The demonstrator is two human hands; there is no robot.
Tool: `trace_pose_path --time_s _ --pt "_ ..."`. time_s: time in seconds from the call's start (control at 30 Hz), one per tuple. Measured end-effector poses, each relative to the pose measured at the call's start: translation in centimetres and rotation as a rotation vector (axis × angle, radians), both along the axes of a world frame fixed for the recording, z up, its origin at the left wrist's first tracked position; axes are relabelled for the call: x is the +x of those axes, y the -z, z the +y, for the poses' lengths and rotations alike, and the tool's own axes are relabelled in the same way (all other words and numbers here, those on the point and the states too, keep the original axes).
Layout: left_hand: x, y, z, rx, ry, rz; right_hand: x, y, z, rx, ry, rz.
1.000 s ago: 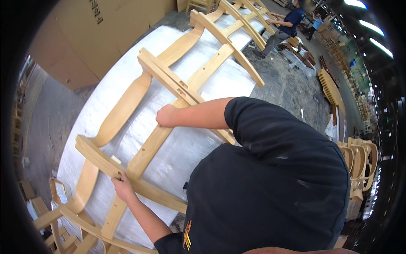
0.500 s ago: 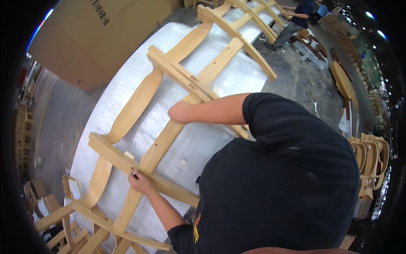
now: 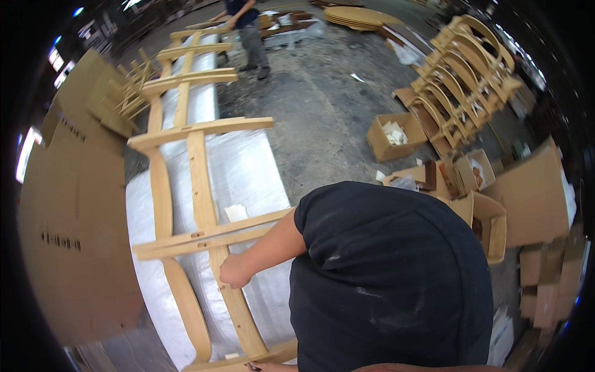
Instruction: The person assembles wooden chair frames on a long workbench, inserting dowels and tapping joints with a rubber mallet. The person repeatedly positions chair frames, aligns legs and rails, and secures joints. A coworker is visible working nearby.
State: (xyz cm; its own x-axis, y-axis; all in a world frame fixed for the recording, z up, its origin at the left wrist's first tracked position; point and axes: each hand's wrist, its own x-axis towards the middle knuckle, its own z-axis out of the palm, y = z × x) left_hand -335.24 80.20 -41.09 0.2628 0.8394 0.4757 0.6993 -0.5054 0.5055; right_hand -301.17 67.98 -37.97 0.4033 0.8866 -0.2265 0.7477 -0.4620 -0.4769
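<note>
A row of pale wooden frames with curved legs [image 3: 162,192] and straight rails [image 3: 201,180] lies along a table with a silvery-white cover [image 3: 242,167]. My right hand [image 3: 235,271] is closed over a straight rail, just on the near side of a pair of crosspieces [image 3: 180,243] lying side by side. At the lower edge, my left hand [image 3: 269,367] is at the nearest crosspiece [image 3: 282,353], mostly cut off by the picture's edge. Something small and dark shows at its fingers, too little to name. A pale scrap [image 3: 235,213] rests beside the rail.
Large cardboard sheets [image 3: 80,248] stand on the left. Another person [image 3: 249,37] works at the table's far end. To the right are stacked curved wooden frames [image 3: 462,74], an open carton [image 3: 396,136] with white pieces, and more boxes [image 3: 489,226].
My view has swung to the right, bringing in the floor, cartons and stacked frames there. My right hand stays on the rail; my left hand is now at the lower edge.
</note>
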Motion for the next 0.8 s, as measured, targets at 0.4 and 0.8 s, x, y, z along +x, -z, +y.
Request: trace_pose_path --time_s 0.4,0.8 --pt "3.7 0.3 1.6 -0.145 -0.255 -0.149 2.9 2.3 -14.1 0.154 0.336 0.115" --pt "2.6 0.5 1.0 -0.318 -0.433 -0.243 4.5 -0.2 -14.0 -0.008 0.154 0.176"
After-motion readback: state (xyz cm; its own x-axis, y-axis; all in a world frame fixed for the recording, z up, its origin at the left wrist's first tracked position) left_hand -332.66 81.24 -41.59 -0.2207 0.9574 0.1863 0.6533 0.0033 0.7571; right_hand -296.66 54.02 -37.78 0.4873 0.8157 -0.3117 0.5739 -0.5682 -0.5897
